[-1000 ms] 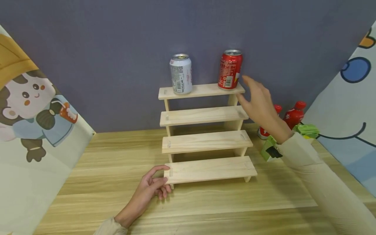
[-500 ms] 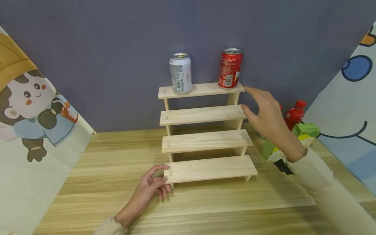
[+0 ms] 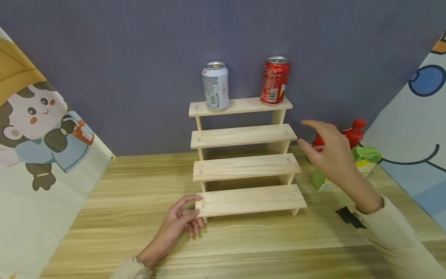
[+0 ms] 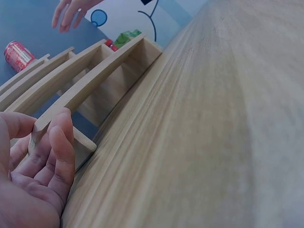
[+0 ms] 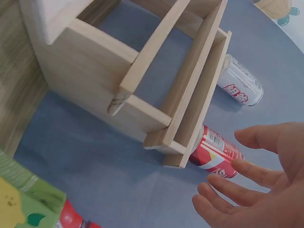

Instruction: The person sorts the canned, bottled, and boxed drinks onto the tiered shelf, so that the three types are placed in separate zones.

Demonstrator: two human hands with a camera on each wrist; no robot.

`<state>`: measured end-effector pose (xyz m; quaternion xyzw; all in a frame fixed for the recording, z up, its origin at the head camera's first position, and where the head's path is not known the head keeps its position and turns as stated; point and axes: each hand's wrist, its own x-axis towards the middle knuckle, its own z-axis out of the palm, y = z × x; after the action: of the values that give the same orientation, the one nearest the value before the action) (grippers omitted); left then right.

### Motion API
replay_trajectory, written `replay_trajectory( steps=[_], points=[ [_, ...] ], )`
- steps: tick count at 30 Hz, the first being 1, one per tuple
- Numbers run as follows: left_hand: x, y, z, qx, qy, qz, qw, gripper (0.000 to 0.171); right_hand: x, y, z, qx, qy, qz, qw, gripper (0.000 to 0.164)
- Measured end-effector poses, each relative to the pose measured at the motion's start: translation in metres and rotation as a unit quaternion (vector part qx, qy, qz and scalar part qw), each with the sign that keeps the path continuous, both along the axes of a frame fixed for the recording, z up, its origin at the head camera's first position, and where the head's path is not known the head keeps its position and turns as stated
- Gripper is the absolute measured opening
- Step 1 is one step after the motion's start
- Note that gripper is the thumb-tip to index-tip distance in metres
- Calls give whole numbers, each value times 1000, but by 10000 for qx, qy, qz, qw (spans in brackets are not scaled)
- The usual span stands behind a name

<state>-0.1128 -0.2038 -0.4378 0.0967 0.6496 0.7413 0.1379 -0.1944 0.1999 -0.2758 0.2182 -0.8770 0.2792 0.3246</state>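
Head view, left hand point(image 3: 179, 219): pinched the left end of the lowest board point(image 3: 251, 200) of the shelf point(image 3: 244, 133).
Head view, right hand point(image 3: 332, 151): hung empty, thumb and fingers spread apart, right of the shelf, lower than and apart from the red can point(image 3: 274, 81).
Head view, white can point(image 3: 215, 87): stood left of the red can on the top board point(image 3: 244, 104).
Left wrist view, lowest board: its corner sat between thumb and fingers.
Right wrist view, red can: showed beyond the right hand.

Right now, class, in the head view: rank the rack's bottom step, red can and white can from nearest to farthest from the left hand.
1. Bottom step: held at its left end by the left hand.
2. White can: on the top step, left.
3. Red can: same step, right.
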Motion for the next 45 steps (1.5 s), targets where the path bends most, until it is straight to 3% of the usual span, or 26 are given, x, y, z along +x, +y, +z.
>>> replay_trajectory(
  steps=[11, 20, 28, 35, 39, 45],
  points=[
    [-3, 2, -1, -21, -8, -15, 10000, 44, 2, 25, -8, 120, -93, -324, 9994, 44],
    [-3, 1, -1, -4, -15, -1, 10000, 44, -2, 49, -21, 771, -308, -770, 9936, 43],
    [-1, -2, 0, -95, 55, -32, 9999, 44, -3, 66, -21, 1141, -986, -525, 9872, 47],
    [-1, 0, 1, -101, 92, -44, 9999, 45, -11, 83, -26, 1752, -1804, -27, 9679, 55],
    [0, 0, 0, -96, 84, -46, 9999, 45, -15, 92, -30, 1960, -2030, 142, 9593, 56],
    [0, 0, 0, -85, 66, -39, 9999, 45, -23, 110, -38, 1809, -2719, 105, 9451, 58]
  ],
)
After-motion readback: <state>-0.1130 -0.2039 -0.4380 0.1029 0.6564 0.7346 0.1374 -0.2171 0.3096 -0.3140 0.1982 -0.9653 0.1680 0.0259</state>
